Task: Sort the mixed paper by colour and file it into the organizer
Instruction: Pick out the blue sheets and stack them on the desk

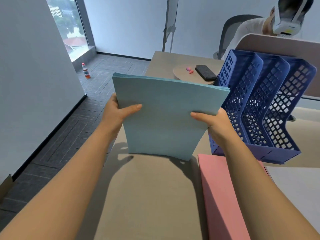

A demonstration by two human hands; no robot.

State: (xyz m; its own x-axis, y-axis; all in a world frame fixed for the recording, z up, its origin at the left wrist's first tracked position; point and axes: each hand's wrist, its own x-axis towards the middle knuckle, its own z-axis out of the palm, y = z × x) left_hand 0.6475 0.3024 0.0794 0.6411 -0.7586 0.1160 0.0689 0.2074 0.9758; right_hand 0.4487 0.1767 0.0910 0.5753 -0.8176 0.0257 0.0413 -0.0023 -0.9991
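Holding one blue stack (166, 115) upright, left hand (117, 110) and right hand (214, 123) grip its sides beside one three-slot organizer (259, 104)

A black eraser (206, 72) and pink chalk pieces (189, 70) are lying on a round board (183, 75) far across the desk (149, 196); a bottle (86, 70) is standing on the floor, far left.

Two bare forearms reach in from the bottom edge, with no sleeve, watch, band or ring showing on either. The left hand (117, 110) and right hand (213, 122) are ungloved. The one nail on each thumb that shows is short and unpainted. Nothing worn comes into view anywhere along either arm.
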